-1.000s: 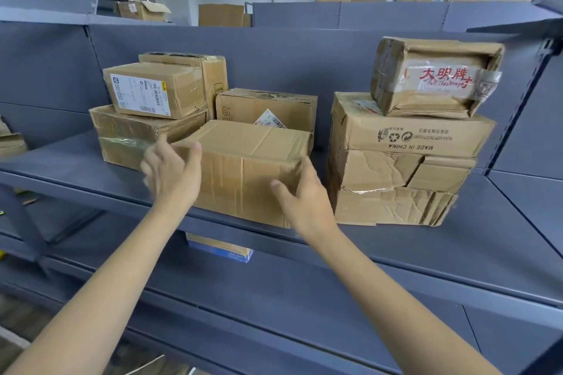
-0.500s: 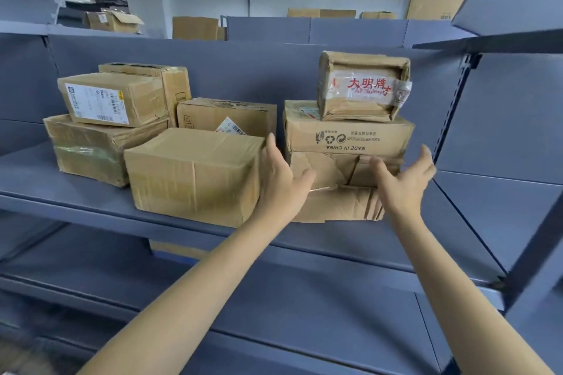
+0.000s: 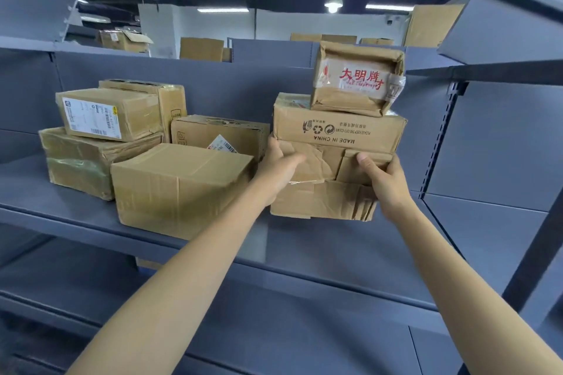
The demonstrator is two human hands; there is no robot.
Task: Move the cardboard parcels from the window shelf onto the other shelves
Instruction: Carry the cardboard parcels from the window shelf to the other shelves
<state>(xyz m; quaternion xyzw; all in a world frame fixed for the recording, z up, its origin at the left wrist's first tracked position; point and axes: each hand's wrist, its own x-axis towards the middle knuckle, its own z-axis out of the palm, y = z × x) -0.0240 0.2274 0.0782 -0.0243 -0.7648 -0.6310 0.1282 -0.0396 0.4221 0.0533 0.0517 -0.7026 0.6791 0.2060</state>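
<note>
Now the crumpled parcel (image 3: 323, 179) printed "MADE IN CHINA" upside down is gripped at both ends on the grey shelf (image 3: 335, 240). The left hand (image 3: 278, 166) is wrapped round its left edge, fingers hidden behind the cardboard and thumb laid across the creased front. The right hand (image 3: 384, 180) is clamped on the lower right corner, thumb pressed on the front face, fingers curled behind. Whether the parcel's base is touching the shelf or raised off it cannot be told. A smaller taped parcel (image 3: 356, 82) with red characters is seen sitting on top of it, set toward the right. Just to the left, a plain box (image 3: 179, 189) is parked at the shelf's front edge, with a box bearing a torn label (image 3: 217, 135) behind it. Further left, a labelled box (image 3: 106, 114) is stacked on a wide flat one (image 3: 79, 161), and a tall box (image 3: 166, 100) is stood upright against the back panel.
</note>
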